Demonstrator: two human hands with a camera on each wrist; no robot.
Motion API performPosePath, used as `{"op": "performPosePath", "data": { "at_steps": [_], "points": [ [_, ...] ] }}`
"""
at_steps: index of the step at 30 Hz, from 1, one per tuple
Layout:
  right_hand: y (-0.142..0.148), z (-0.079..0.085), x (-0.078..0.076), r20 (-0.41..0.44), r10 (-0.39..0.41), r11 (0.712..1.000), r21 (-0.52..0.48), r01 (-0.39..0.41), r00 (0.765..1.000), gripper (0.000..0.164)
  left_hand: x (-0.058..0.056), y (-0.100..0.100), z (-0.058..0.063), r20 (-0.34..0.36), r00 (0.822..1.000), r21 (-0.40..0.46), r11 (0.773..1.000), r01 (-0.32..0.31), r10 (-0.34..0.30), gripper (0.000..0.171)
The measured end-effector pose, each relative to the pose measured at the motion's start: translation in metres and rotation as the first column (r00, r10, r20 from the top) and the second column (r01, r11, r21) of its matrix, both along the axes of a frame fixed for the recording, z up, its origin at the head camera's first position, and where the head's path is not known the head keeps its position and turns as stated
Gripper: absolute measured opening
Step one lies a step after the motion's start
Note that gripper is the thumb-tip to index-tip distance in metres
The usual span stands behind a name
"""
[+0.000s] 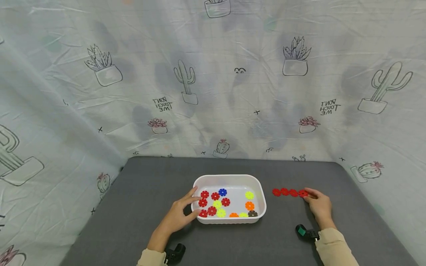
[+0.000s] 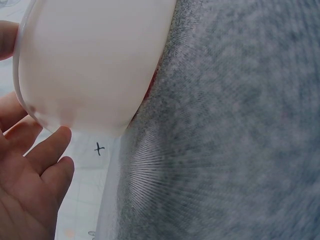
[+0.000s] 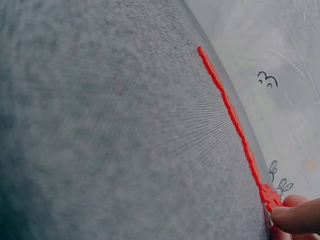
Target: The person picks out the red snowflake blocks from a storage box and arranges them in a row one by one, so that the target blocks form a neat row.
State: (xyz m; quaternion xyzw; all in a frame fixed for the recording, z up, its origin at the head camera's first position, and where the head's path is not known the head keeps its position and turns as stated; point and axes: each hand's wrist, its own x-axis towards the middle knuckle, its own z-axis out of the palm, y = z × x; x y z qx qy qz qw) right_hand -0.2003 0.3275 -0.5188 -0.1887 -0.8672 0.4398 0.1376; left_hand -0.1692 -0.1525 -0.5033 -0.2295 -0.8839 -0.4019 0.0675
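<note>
A white plastic tray (image 1: 229,220) holds loose notched discs in red, yellow, orange, blue and dark brown. My left hand (image 1: 179,212) rests at the tray's left end, fingers spread and the thumb and fingertips at the rim. In the left wrist view, two fingers (image 2: 55,150) lie by the outside of the tray wall (image 2: 90,65). To the right of the tray, several red notched discs (image 1: 284,191) are joined in a row. My right hand (image 1: 319,206) pinches the red disc (image 3: 270,196) at the row's right end, which sits tilted against the others.
The grey table (image 1: 229,244) extends around the tray, its back edge meeting a white curtain (image 1: 239,92) printed with cacti. Black wrist-worn devices sit below the left hand (image 1: 175,254) and the right hand (image 1: 307,232).
</note>
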Motion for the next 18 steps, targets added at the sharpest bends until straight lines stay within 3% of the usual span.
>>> {"op": "performPosePath", "data": {
  "at_steps": [6,14,18],
  "points": [
    [0.001,-0.001,0.0,-0.013,0.047,0.985,0.164,-0.044,0.999,0.034,0.0,0.0,-0.001,0.009,1.0,-0.005,1.0,-0.003,0.003,0.046],
    [-0.004,0.011,0.001,-0.023,0.092,0.986,0.141,-0.087,0.996,0.043,0.0,0.0,-0.001,0.003,1.0,0.003,1.0,0.002,-0.002,0.045],
    [-0.014,0.021,0.002,-0.055,0.152,0.978,0.15,-0.143,0.987,0.045,-0.001,-0.001,-0.002,-0.012,1.0,-0.006,1.0,0.0,0.0,0.043]
  ]
}}
